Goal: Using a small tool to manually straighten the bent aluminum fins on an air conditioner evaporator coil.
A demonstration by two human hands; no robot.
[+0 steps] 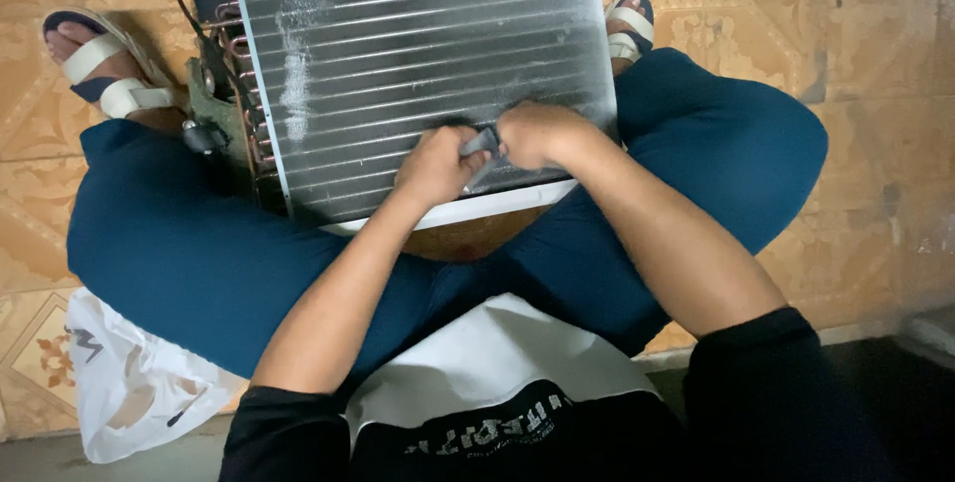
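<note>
Our left hand point(435, 166) and right hand point(537, 134) both clamp one small grey tool point(481, 149), pressed to the finned coil point(418, 54) leaning between our knees. We judge fin-combing underway; next stroke needs steady, straight pulling.

Dull grey ribbed-metal finned coil panel point(418, 74) with whitish dusty patches – coppery glossy tube bends point(237, 39); glazed tan patterned floor tiles point(875, 44); crinkly white plastic bag point(129, 383).
</note>
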